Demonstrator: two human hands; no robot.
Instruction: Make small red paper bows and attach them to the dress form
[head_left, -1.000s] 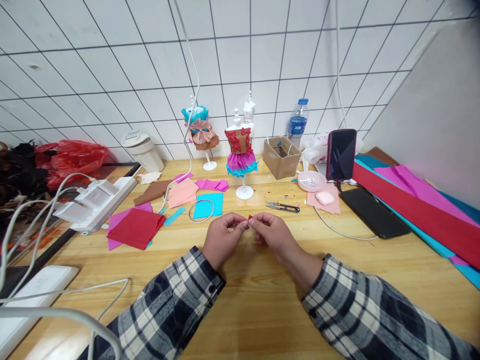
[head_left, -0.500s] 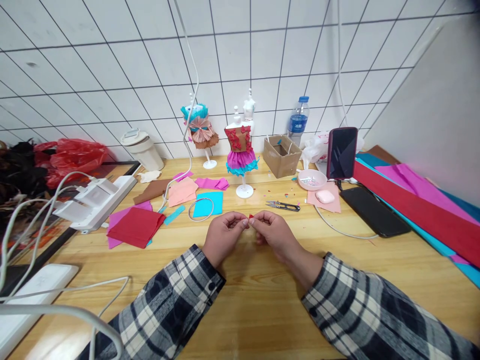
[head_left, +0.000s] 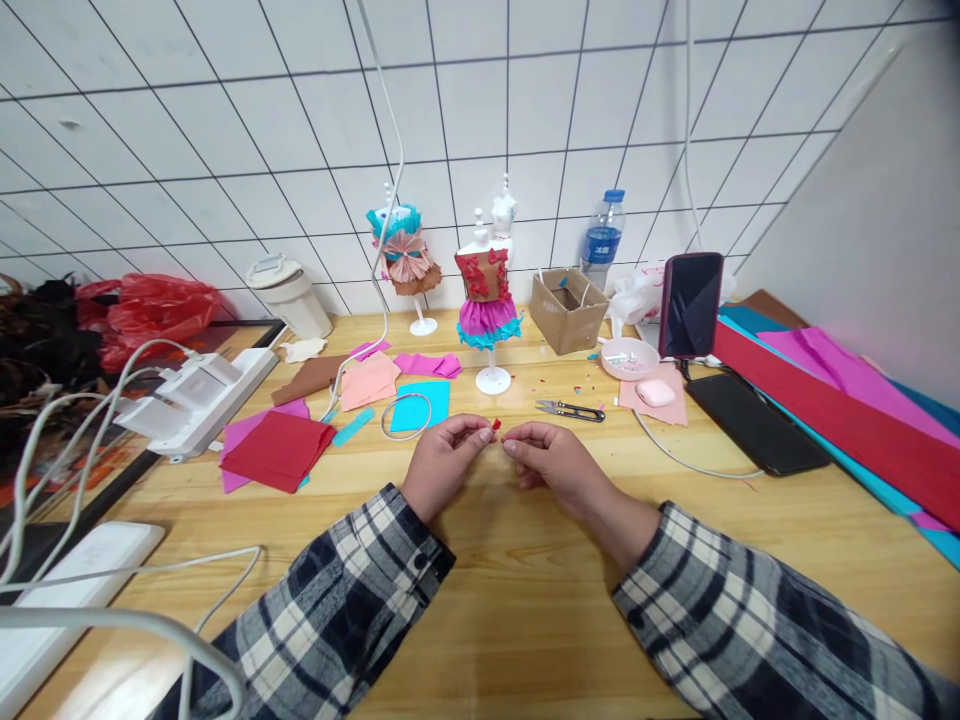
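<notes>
My left hand [head_left: 444,458] is closed in a pinch on a tiny piece of red paper [head_left: 496,425], whose end sticks up past the fingertips. My right hand [head_left: 555,462], a small gap away, has thumb and forefinger pressed together. A thin strand seems to run from the red piece to the right fingertips, too small to make out. Behind the hands stands a small dress form [head_left: 484,277] in a brown top with red bows and a magenta skirt edged in turquoise. Thread snips [head_left: 571,411] lie just beyond my right hand.
Folded red paper [head_left: 280,451], a turquoise square [head_left: 421,405] and a metal ring [head_left: 385,425] lie left. A second dressed form [head_left: 409,262], a cardboard box [head_left: 568,318] and a bottle [head_left: 602,240] stand behind. A pink dish [head_left: 630,368] and phones [head_left: 757,424] are right; cables and a power strip [head_left: 202,410] left.
My hands have drawn slightly apart, and the red piece now shows at the left fingertips with a thin strand between. The view has shifted a little.
</notes>
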